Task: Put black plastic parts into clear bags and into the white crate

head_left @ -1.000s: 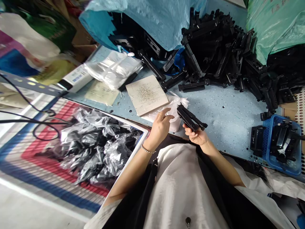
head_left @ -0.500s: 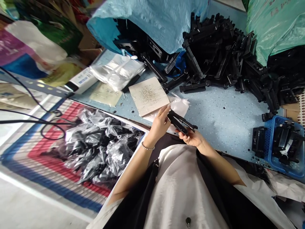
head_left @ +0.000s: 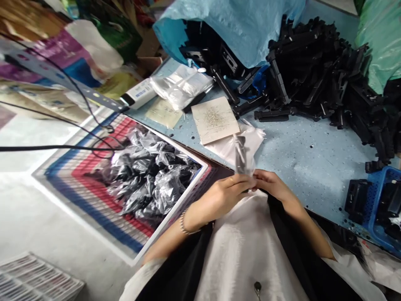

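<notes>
A black plastic part in a clear plastic bag (head_left: 242,155) stands roughly upright in front of my body. My left hand (head_left: 227,194) is closed around its lower end, wearing a beaded bracelet at the wrist. From the other side my right hand (head_left: 271,183) pinches the bag's lower right, fingertips partly hidden. Behind the bagged part lies a pile of white plastic bags (head_left: 257,136) at the table edge. A square board (head_left: 215,120) with small grains scattered on it rests partly over that pile.
Left of the table stands a crate (head_left: 103,234) holding several bagged black parts (head_left: 156,175). A heap of loose black parts (head_left: 313,75) covers the table's back right. A blue basket (head_left: 374,200) sits at the right edge. Black cables (head_left: 56,148) cross the left.
The black part, bare in both hands before, is now inside a clear bag and upright. My left hand has come down toward my body. The view has swung left.
</notes>
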Demonstrator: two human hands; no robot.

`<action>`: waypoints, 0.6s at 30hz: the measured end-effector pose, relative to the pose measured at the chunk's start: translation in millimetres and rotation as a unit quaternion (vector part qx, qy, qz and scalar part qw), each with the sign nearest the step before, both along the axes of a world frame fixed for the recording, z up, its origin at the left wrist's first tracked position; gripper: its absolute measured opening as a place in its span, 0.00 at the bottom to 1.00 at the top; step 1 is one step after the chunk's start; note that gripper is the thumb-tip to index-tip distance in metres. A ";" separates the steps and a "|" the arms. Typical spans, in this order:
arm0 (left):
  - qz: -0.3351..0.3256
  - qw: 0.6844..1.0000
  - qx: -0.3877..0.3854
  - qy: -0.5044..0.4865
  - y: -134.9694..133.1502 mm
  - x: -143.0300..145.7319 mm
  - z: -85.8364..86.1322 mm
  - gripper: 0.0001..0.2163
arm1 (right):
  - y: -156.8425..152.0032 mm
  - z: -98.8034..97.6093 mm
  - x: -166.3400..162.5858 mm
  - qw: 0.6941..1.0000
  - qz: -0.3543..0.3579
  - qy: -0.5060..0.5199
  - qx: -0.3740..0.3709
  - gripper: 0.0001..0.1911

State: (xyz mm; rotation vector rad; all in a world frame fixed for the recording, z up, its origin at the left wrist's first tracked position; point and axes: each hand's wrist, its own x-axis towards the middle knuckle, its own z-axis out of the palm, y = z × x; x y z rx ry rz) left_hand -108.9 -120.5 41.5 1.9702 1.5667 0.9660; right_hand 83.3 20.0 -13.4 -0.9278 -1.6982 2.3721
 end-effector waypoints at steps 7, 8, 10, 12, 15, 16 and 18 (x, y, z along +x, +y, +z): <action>0.206 0.929 -0.295 0.086 -68.9 -125.1 -64.2 0.13 | 9.9 -9.6 1.8 0.995 -0.095 -0.011 -0.009 0.20; 0.251 0.904 -0.334 0.091 -66.5 -134.7 -88.2 0.13 | 8.2 -10.7 -0.1 0.995 -0.099 -0.008 -0.011 0.19; 0.304 0.867 -0.383 0.094 -56.2 -142.3 -128.9 0.13 | 4.9 -12.7 -3.3 0.995 -0.095 -0.007 -0.002 0.17; 0.309 0.857 -0.401 0.094 -45.2 -138.4 -150.0 0.14 | 8.2 -15.0 -4.9 0.995 -0.088 -0.011 0.042 0.16; 0.279 0.865 -0.406 0.094 -34.8 -124.9 -140.1 0.10 | 42.1 -18.0 -7.3 0.968 -0.102 -0.029 0.228 0.16; 0.262 0.872 -0.407 0.077 -31.8 -119.9 -128.8 0.10 | 62.1 -18.2 -9.4 0.941 -0.114 -0.039 0.316 0.15; 0.216 0.894 -0.393 -0.006 -22.2 -108.0 -102.0 0.14 | 110.2 -16.8 -16.6 0.858 -0.136 -0.074 0.490 0.17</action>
